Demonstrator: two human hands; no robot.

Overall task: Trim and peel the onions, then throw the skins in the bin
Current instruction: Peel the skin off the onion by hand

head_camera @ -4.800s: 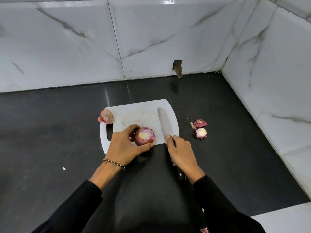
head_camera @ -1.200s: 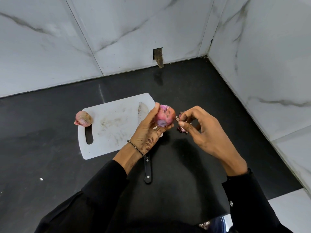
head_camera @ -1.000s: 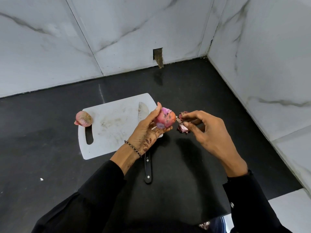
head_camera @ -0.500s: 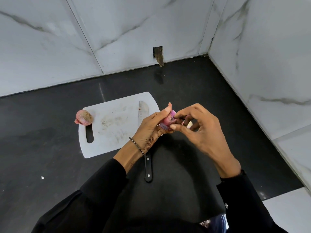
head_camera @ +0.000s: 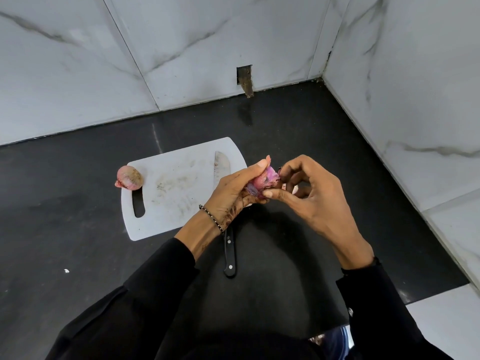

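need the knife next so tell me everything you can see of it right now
The kitchen knife lies flat, with no hand holding it. Its broad, steel-looking blade rests on the right side of the white cutting board, tip toward the wall. The black handle, two pale rivets showing, sticks out past the board's near edge over the dark counter. The left hand, gripping an onion, hides the knife's middle.
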